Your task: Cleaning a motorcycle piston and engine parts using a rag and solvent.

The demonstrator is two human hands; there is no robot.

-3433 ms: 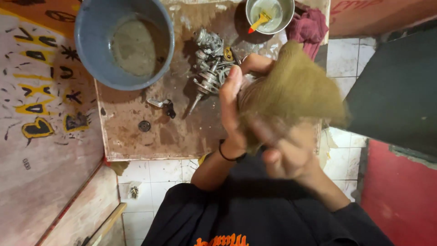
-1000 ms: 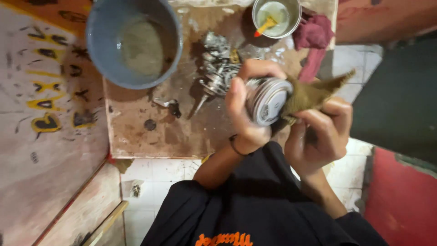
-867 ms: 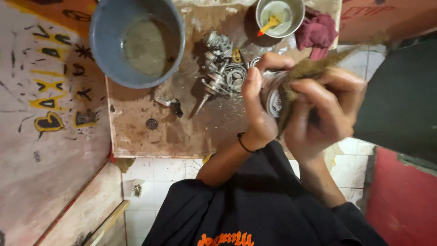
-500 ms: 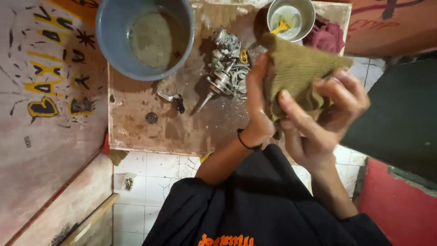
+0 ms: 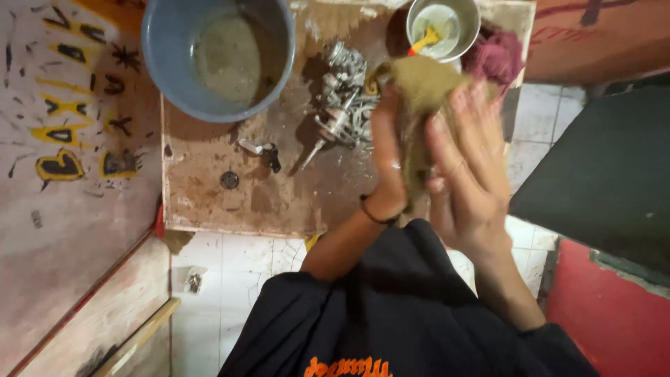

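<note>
The left hand point(image 5: 388, 164) and the right hand point(image 5: 469, 178) press toward each other with a crumpled olive-brown cloth point(image 5: 422, 105) sandwiched between them. The left hand stands upright, palm turned to the cloth, fingers straight and flat against it; a thin dark band circles its wrist. The right hand lies over the cloth's other side with its fingers spread and extended, so neither grip is curled shut: both are flat, open-palmed clamps on the fabric. Whether anything is wrapped inside the cloth cannot be told, since the fabric covers everything between the palms. The right hand is slightly blurred.

Just beyond the left grip, on the stained brown wooden tabletop point(image 5: 209, 202), lies a tangled pile of grey metal machine parts point(image 5: 342, 108), with a shaft pointing out of the heap. Farther to the left of that grip sits a round blue-grey plastic basin point(image 5: 218, 56) holding murky liquid. Between the basin and the left wrist rest a small dark-and-white metal piece point(image 5: 259, 150) and a little round dark disc point(image 5: 229, 180). Above the cloth stands a small shiny metal bowl point(image 5: 443, 28) with a yellow-handled brush point(image 5: 426, 42) in it, and just beside the right fingertips lies a bunched maroon rag point(image 5: 494, 56). Pale floor tiles point(image 5: 209, 279) show below the tabletop edge.
</note>
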